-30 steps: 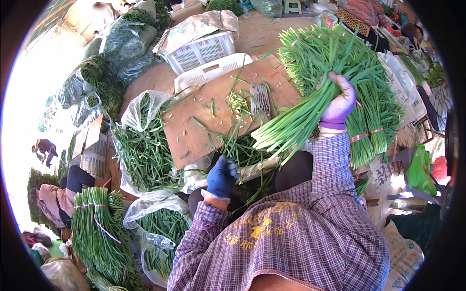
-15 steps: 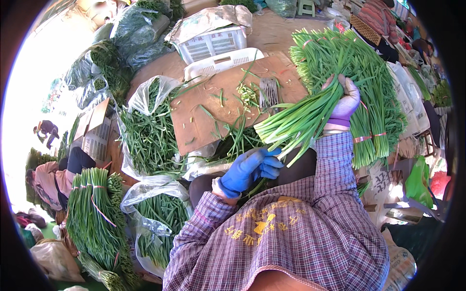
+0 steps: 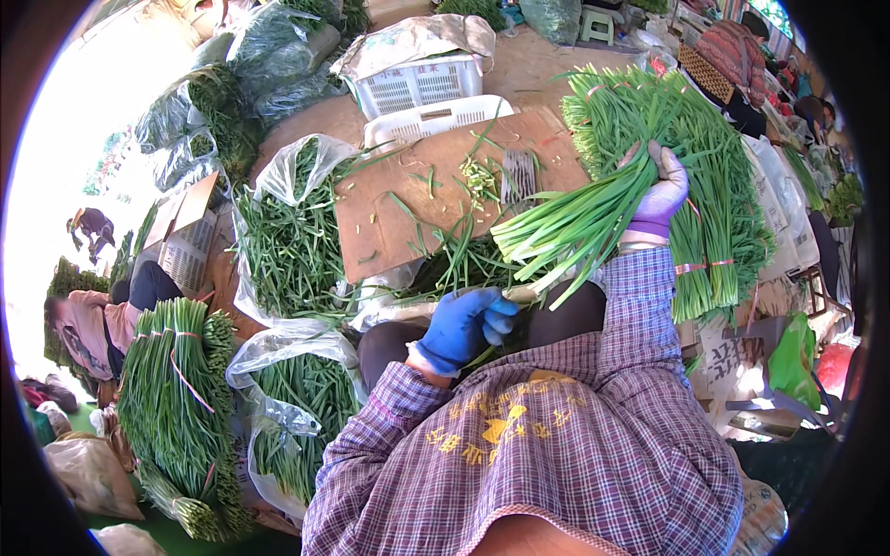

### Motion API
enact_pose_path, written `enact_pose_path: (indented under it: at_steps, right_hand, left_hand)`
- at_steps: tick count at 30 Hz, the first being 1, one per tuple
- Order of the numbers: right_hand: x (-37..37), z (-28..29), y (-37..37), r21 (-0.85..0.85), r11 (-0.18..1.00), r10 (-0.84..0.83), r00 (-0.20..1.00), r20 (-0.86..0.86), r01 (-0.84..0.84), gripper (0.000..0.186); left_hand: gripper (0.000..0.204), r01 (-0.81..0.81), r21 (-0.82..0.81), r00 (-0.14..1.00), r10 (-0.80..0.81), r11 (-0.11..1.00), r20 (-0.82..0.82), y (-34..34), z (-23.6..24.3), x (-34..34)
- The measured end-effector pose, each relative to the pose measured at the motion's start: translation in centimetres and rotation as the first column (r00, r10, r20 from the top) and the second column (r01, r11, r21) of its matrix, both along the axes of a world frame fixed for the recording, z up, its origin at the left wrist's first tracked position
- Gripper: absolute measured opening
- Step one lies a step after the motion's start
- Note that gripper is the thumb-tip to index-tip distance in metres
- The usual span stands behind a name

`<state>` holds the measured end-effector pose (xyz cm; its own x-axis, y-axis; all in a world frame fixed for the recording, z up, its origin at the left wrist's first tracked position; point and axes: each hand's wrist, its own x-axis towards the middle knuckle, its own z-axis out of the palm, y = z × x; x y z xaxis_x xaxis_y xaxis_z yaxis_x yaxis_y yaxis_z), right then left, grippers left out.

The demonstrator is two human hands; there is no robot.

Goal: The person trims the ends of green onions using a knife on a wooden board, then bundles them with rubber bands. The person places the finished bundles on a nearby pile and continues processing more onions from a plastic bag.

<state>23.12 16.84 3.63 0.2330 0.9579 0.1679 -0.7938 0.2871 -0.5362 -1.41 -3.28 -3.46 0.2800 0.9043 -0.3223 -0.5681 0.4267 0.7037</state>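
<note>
My right hand (image 3: 663, 190), in a pale lilac glove, is closed round a loose bunch of garlic chives (image 3: 579, 227). Their pale stem ends fan out toward the lower left, over my lap. Below and left of those ends is my blue-gloved left hand (image 3: 464, 329), its fingers curled in, apart from the bunch. Some green leaf shows under its fingers; whether they grip it is hidden. A brown board (image 3: 399, 218) in front of me carries cut stem bits (image 3: 479, 179) and a flat slotted metal piece (image 3: 518, 176).
Tied chive bundles are piled on the right (image 3: 714, 204), with another stack (image 3: 176, 408) at lower left. Plastic bags of loose greens (image 3: 292, 232) stand left of the board. White crates (image 3: 422, 83) stand beyond it. A seated person (image 3: 93, 329) is at far left.
My left hand has drawn back a little, down and away from the stem ends, with its fingers curled further in. The right hand keeps its hold on the chives.
</note>
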Motion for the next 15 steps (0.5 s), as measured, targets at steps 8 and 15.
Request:
enact_pose_path:
  at_steps: [8,15]
  right_hand:
    - [-2.3,0.9,-1.9,-0.019,0.999,0.035,0.998,-0.044,-0.036,0.023]
    - [-3.6,0.2,-1.9,-0.087,0.996,0.025,0.996,-0.083,-0.032,0.022]
  left_hand:
    - [0.045,0.043,0.184,0.986,-0.072,0.982,0.153,-0.4,2.9,2.0]
    - [0.037,-0.066,0.123,0.979,0.040,0.990,0.198,0.5,3.7,3.2]
